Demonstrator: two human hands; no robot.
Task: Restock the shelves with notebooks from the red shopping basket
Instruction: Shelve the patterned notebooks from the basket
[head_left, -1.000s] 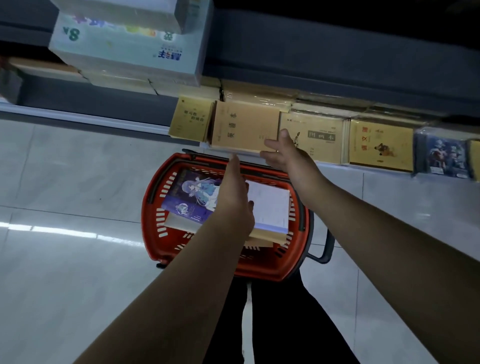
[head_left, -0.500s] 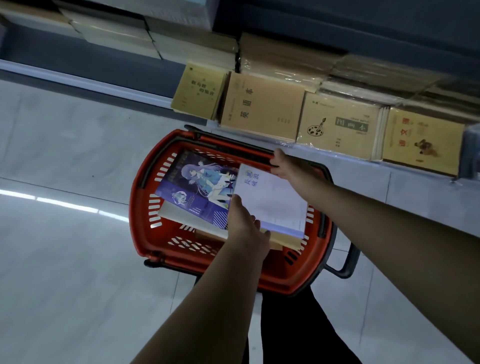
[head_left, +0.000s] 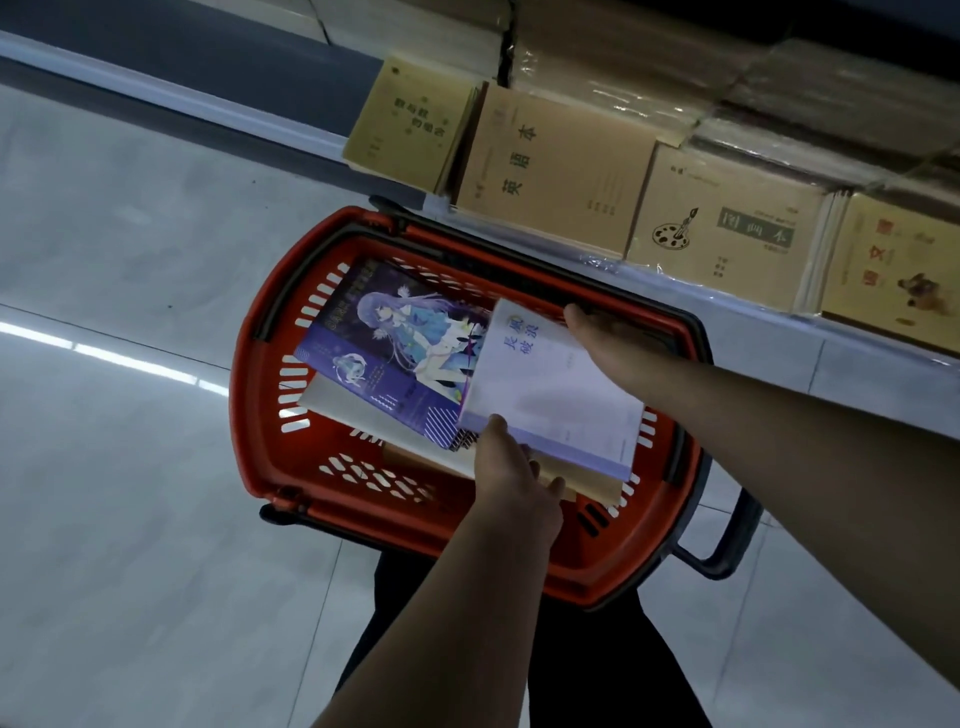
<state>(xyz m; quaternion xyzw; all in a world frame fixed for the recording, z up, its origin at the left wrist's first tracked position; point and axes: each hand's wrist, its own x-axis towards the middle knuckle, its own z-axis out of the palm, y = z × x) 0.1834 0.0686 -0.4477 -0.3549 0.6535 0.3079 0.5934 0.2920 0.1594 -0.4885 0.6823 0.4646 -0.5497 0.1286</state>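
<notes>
Both hands, the left hand (head_left: 511, 467) and right hand (head_left: 602, 332), pinch opposite edges of the pale notebook (head_left: 545, 384), seemingly light, thin, likely floppy, best supported underneath.

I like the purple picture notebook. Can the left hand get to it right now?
Probably yes. The left hand already sits at the white notebook right beside the purple notebook, whose cover lies mostly bare in the red basket. The white one covers just a corner.
</notes>
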